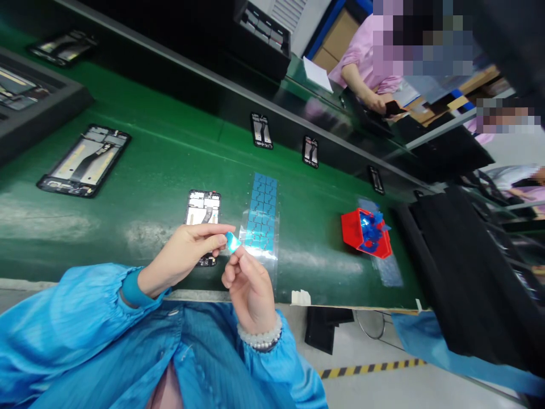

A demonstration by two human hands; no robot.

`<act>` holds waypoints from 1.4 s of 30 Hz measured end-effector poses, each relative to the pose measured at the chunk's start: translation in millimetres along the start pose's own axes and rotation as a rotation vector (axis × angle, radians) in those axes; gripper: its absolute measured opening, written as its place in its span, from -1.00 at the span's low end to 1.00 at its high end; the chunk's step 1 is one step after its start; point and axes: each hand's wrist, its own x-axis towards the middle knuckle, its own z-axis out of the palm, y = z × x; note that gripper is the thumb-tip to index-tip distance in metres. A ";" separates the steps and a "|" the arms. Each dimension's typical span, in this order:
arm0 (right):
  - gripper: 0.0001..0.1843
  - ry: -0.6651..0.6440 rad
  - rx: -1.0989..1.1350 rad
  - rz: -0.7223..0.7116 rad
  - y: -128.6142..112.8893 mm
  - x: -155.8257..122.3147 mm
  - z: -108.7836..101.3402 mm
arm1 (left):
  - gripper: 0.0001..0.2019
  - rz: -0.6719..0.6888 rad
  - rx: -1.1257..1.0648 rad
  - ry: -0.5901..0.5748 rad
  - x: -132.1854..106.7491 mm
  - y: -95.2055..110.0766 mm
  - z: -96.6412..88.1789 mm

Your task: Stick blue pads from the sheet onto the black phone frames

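My left hand [183, 255] and my right hand [249, 284] meet above the near edge of the green belt [162, 153], both pinching one small blue sticker [233, 242] between fingertips. Just behind the left hand lies an open phone frame [203, 209], partly hidden by my fingers. To the right of it a clear sheet of blue stickers [261, 216] lies flat on the belt. My sleeves are bright blue, and a pearl bracelet [260, 337] circles the right wrist.
A red bin [366, 233] of peeled blue films sits to the right. More phone frames [85, 162] lie along the belt, with dark trays [29, 96] at far left. A person in pink [361, 62] works across the line. Black trays [460, 267] stack at right.
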 end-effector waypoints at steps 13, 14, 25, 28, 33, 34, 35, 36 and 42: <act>-0.83 0.015 -0.208 -0.276 9.4 0.2 -2.8 | -0.79 0.088 0.078 0.021 -4.6 -0.2 3.7; -0.84 0.031 -0.204 -0.282 8.1 0.9 -2.8 | -0.78 0.099 0.122 0.012 -4.9 0.3 3.2; -0.83 0.012 0.170 0.036 -8.1 3.1 -0.8 | -0.61 0.073 0.160 -0.106 -6.5 2.0 -1.1; -0.85 -0.002 0.247 0.119 -7.7 5.4 -2.6 | -0.60 0.046 0.129 -0.104 -6.9 3.3 0.5; -0.84 -0.064 0.436 0.314 -7.6 9.6 -6.5 | -0.60 0.018 0.098 -0.135 -10.0 9.2 1.9; -0.84 -0.068 0.457 0.332 -7.5 9.9 -6.8 | -0.60 0.009 0.110 -0.141 -10.7 10.0 1.6; -0.84 -0.066 0.466 0.339 -7.4 10.0 -6.9 | -0.59 0.001 0.129 -0.145 -11.3 10.5 1.1; -0.85 -0.060 0.465 0.335 -7.3 9.8 -6.8 | -0.59 -0.006 0.154 -0.146 -11.8 10.8 0.5; -0.86 -0.003 0.349 0.208 -7.1 7.4 -4.5 | -0.59 0.015 0.244 -0.157 -12.3 10.1 -2.4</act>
